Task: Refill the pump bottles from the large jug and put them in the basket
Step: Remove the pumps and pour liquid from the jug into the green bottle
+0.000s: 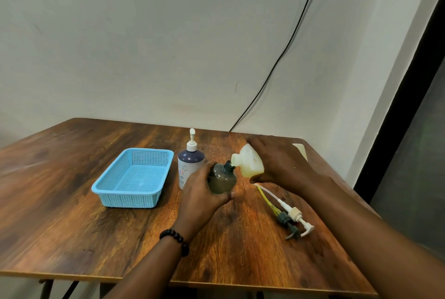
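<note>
Soap going from jug to bottle

Basket [133, 179] first, on the left of the wooden table [72, 226]: a pale blue plastic one with perforated walls, nothing in it. Just to its right stands a white pump bottle [189, 168] with a dark upper part and its pump head screwed on, upright, close behind the person's left hand.

The left hand [201, 198], with a black bead bracelet [175, 241] on the wrist, is wrapped round a smoky dark bottle [221, 179] near the middle of the table. Fingers curl around its far side and the thumb shows at its near side, so the grip is closed on it. The bottle's neck has no pump on it and leans a little to the right.

Meeting that neck is the spout of the large pale jug [249, 162], tipped over sideways with yellowish liquid showing inside. The right hand [281, 163] lies over the jug's body from the right, fingers spread across the top and the thumb underneath, clasping it. I cannot tell whether the spout touches the bottle's mouth or sits just above it.

Nearer the table's right edge, in front of the right hand, lie two loose pumps side by side: a dark pump [287, 222] with a yellowish tube and a white pump [298, 219] with a clear tube, tubes pointing toward the jug.

A black cable [289, 40] runs down the wall behind.
</note>
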